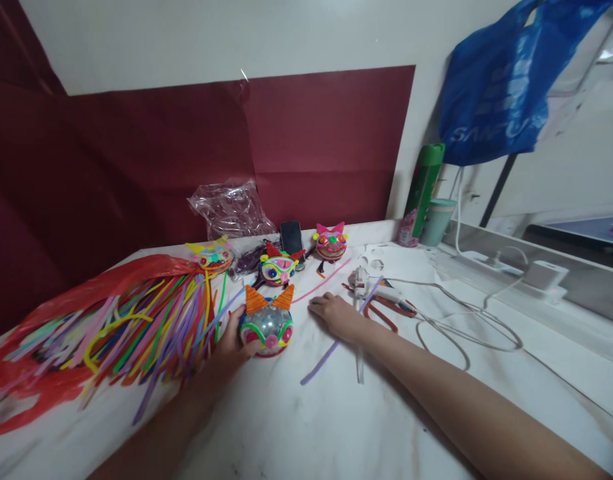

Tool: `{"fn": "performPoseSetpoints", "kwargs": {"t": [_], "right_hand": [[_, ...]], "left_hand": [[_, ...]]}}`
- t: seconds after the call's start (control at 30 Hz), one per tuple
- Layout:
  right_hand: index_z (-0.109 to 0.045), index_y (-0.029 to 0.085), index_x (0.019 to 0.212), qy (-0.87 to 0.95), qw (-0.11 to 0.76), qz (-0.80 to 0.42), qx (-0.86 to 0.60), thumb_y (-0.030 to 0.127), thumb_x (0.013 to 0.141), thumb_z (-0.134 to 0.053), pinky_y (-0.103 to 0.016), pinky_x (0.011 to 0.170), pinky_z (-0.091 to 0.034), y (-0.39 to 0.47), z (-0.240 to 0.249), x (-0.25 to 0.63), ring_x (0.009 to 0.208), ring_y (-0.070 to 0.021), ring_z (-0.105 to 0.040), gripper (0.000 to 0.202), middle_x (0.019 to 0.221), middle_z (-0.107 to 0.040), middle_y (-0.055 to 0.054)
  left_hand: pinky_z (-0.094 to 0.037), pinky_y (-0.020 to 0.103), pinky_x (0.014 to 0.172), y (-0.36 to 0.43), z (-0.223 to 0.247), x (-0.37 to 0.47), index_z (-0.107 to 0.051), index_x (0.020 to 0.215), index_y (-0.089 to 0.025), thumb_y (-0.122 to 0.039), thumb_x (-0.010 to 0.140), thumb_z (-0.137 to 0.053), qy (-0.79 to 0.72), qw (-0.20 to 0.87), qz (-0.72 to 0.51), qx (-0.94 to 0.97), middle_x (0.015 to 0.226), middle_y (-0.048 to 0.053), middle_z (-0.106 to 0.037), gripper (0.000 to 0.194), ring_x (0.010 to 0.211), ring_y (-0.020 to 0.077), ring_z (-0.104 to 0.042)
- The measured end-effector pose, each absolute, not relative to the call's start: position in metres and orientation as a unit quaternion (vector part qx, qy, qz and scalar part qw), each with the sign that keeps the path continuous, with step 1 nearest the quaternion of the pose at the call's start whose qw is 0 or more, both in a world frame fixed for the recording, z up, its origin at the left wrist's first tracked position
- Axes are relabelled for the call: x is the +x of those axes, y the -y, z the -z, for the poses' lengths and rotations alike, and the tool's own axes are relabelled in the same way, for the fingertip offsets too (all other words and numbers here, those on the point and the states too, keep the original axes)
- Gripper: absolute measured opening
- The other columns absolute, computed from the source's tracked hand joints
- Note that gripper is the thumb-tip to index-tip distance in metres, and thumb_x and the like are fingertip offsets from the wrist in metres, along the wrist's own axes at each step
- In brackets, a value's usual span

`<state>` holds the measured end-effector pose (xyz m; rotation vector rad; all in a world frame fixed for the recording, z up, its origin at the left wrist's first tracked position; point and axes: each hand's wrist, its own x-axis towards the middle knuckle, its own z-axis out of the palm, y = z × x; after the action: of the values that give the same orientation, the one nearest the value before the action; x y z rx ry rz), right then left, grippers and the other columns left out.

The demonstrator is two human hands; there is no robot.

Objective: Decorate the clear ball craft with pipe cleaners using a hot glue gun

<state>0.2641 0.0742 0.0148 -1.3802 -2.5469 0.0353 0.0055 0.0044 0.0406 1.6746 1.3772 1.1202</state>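
Orange-eared head (269,325) (landmark): clear-domed, on the white table (276,427); roundish, no marked long axis, ears directed away from the person.
Left hand (234,345): at the landmark's left side, fingers and thumb curved around it, holding it.
Right hand (336,316): palm down, right of the landmark and apart from it; fingers bent close together; whether they pinch anything cannot be told.
Key relation: the left hand is nearer; from the right fingertips, the landmark lies leftward and slightly toward the person.
Pink strip (331,275): beyond and right of the landmark, slanting away rightward.
Purple strip (319,365): right of the landmark, passing the right forearm.
Strip bundle (151,327): left of the landmark.
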Motion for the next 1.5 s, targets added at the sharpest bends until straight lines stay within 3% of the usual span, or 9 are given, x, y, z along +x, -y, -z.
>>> {"fn": "performPoseSetpoints", "kwargs": {"t": [0.13, 0.33, 0.47, 0.67, 0.77, 1.0, 1.13, 1.37, 1.5], "right_hand": [[-0.068, 0.012, 0.087, 0.851, 0.138, -0.012, -0.507, 0.002, 0.084, -0.048, -0.028, 0.082, -0.046, -0.083, -0.01, 0.269, 0.092, -0.0217, -0.061, 0.023, 0.092, -0.067, -0.014], [-0.053, 0.011, 0.128, 0.777, 0.252, -0.006, -0.577, -0.003, 0.081, -0.044, -0.029, 0.091, -0.047, -0.102, -0.013, 0.293, 0.105, -0.0205, -0.062, 0.051, 0.129, -0.056, -0.018], [-0.059, 0.009, 0.121, 0.757, 0.276, -0.008, -0.592, 0.0, 0.085, -0.038, -0.037, 0.092, -0.048, -0.105, -0.024, 0.305, 0.106, -0.0245, -0.063, 0.043, 0.12, -0.063, -0.019], [-0.067, 0.016, 0.104, 0.843, 0.206, -0.032, -0.495, 0.013, 0.089, -0.046, -0.023, 0.082, -0.048, -0.073, -0.034, 0.272, 0.094, -0.0163, -0.066, 0.026, 0.105, -0.072, -0.008], [-0.07, 0.022, 0.095, 0.885, 0.135, -0.039, -0.445, 0.017, 0.083, -0.058, -0.02, 0.078, -0.046, -0.057, -0.046, 0.258, 0.093, -0.016, -0.067, 0.018, 0.097, -0.074, -0.004], [-0.071, 0.018, 0.101, 0.837, 0.024, -0.002, -0.547, 0.002, 0.074, -0.055, -0.03, 0.069, -0.049, -0.06, -0.088, 0.307, 0.089, -0.0272, -0.07, 0.034, 0.099, -0.073, -0.015], [-0.073, 0.013, 0.082, 0.826, -0.047, 0.001, -0.561, -0.004, 0.065, -0.06, -0.032, 0.066, -0.049, -0.057, -0.08, 0.318, 0.081, -0.0304, -0.071, 0.027, 0.084, -0.074, -0.018], [-0.063, 0.018, 0.119, 0.823, -0.022, 0.021, -0.568, 0.006, 0.081, -0.05, -0.029, 0.068, -0.049, -0.056, -0.064, 0.322, 0.087, -0.026, -0.071, 0.042, 0.098, -0.073, -0.015], [-0.067, 0.021, 0.11, 0.836, 0.0, 0.016, -0.548, 0.014, 0.085, -0.051, -0.026, 0.075, -0.047, -0.058, -0.06, 0.315, 0.094, -0.023, -0.069, 0.03, 0.105, -0.072, -0.011]], "left_hand": [[-0.035, 0.044, 0.106, 0.001, -0.049, 0.008, -0.045, 0.131, -0.016, -0.033, 0.064, -0.06, -0.54, 0.34, -0.435, 0.636, 0.12, 0.011, -0.06, 0.07, 0.124, 0.0322, -0.047], [-0.033, 0.042, 0.108, -0.001, -0.046, 0.008, -0.043, 0.133, -0.016, -0.032, 0.066, -0.061, -0.538, 0.342, -0.436, 0.635, 0.125, 0.012, -0.058, 0.071, 0.128, 0.0315, -0.044], [-0.033, 0.044, 0.108, -0.007, -0.038, 0.004, -0.041, 0.135, -0.016, -0.034, 0.067, -0.062, -0.531, 0.334, -0.443, 0.64, 0.131, 0.013, -0.055, 0.074, 0.13, 0.0329, -0.043], [-0.039, 0.042, 0.105, -0.014, -0.03, 0.0, -0.039, 0.135, -0.014, -0.037, 0.067, -0.064, -0.528, 0.346, -0.461, 0.624, 0.134, 0.015, -0.053, 0.076, 0.126, 0.0321, -0.047], [-0.039, 0.042, 0.105, -0.016, -0.027, -0.001, -0.035, 0.137, -0.015, -0.038, 0.07, -0.062, -0.519, 0.357, -0.453, 0.631, 0.136, 0.014, -0.052, 0.076, 0.127, 0.0309, -0.046], [-0.041, 0.043, 0.102, -0.009, -0.041, 0.005, -0.035, 0.138, -0.015, -0.04, 0.067, -0.062, -0.525, 0.358, -0.442, 0.632, 0.131, 0.014, -0.055, 0.079, 0.122, 0.0319, -0.052], [-0.042, 0.041, 0.103, -0.007, -0.047, 0.008, -0.043, 0.134, -0.017, -0.038, 0.064, -0.065, -0.551, 0.336, -0.44, 0.625, 0.131, 0.013, -0.056, 0.077, 0.124, 0.0319, -0.05], [-0.039, 0.04, 0.105, -0.014, -0.031, 0.002, -0.046, 0.131, -0.017, -0.035, 0.063, -0.068, -0.541, 0.341, -0.456, 0.619, 0.133, 0.013, -0.055, 0.074, 0.126, 0.0322, -0.048], [-0.037, 0.045, 0.106, -0.02, -0.023, -0.002, -0.042, 0.135, -0.016, -0.035, 0.065, -0.066, -0.54, 0.342, -0.459, 0.618, 0.132, 0.013, -0.055, 0.076, 0.126, 0.0341, -0.047]]}}
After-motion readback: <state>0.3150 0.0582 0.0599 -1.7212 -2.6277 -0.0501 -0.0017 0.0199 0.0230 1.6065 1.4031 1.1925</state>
